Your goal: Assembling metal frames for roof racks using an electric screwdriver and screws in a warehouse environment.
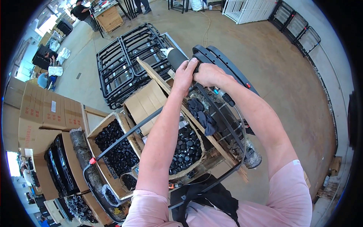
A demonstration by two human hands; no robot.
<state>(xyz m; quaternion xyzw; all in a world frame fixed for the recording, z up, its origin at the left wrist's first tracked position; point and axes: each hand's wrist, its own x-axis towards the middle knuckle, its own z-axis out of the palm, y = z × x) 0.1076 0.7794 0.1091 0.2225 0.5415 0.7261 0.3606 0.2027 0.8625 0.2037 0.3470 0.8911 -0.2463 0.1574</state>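
Both arms reach forward, and my hands meet over the far end of the work stand. My left hand (183, 75) is closed, its thumb pressed on a small dark part. Against it, my right hand (210, 74) is closed too; the fingers hide most of what they grip. Just beyond them are a dark grey cylinder (177, 58) and a pair of black curved bars (223, 62). A black metal frame bar (130, 131) passes under my left forearm, with a red piece (92, 160) at its corner. An air tool with a hose (228, 99) lies right of my hands.
Wooden bins of black plastic caps (185, 149) and small black parts (115, 142) stand below my arms. A dark cloth (202, 115) hangs beside a wooden board. Stacked black racks (130, 60) lie ahead; cardboard boxes (49, 109) stand left. Other people work far left.
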